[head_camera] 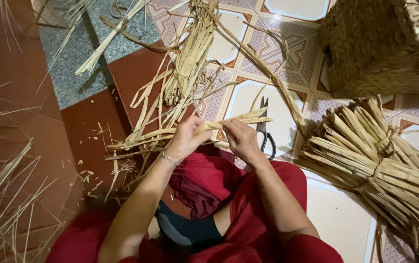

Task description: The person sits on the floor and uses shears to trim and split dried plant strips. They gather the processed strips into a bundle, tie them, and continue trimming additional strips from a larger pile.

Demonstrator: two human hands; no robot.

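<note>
My left hand [186, 140] and my right hand [241, 140] are both closed on the same strip of dried straw-coloured reed [241, 118], held just above my lap. The strip runs between the hands, and its loose ends stick out to the right past my right hand. A thin bracelet [169, 159] sits on my left wrist. Red cloth [200, 180] covers my knees under the hands. Black-handled scissors [265, 131] lie on the tiled floor just beyond my right hand.
A tied bundle of dried reeds [375, 165] lies at the right. A woven basket [380, 44] stands at the top right. Loose reed strips [185, 73] spread over the patterned tiles ahead. More thin stalks [5, 195] lie at the left.
</note>
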